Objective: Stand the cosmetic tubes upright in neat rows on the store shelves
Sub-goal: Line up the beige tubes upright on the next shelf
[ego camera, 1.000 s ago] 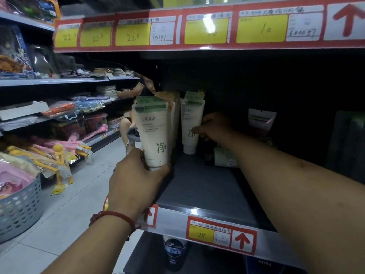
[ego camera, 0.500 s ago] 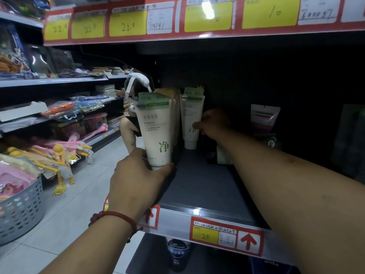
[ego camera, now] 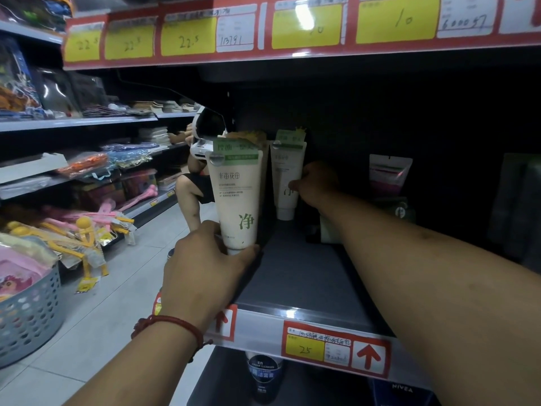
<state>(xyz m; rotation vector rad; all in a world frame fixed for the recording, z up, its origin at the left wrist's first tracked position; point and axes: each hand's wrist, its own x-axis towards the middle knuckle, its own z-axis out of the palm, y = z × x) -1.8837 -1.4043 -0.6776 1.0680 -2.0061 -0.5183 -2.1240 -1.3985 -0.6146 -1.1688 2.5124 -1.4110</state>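
A cream cosmetic tube with green print (ego camera: 237, 200) stands cap-down at the left front of the grey shelf (ego camera: 298, 276). My left hand (ego camera: 205, 268) grips it around the cap end. Further back a second cream tube (ego camera: 285, 177) stands upright on its cap, with my right hand (ego camera: 317, 187) holding its right side. More tubes stand partly hidden behind the front one. A pale tube (ego camera: 329, 232) lies low in the dark behind my right forearm.
A pink and white pouch (ego camera: 388, 174) hangs at the back right. The shelf edge (ego camera: 322, 344) carries red and yellow price labels. A person (ego camera: 202, 171) crouches in the aisle at the left. A grey basket (ego camera: 29, 315) sits on the floor. A dark tube (ego camera: 265, 373) stands on the shelf below.
My right hand has pushed the rear tube slightly deeper and stays on it. My left hand keeps its grip on the front tube. The view has moved a little closer.
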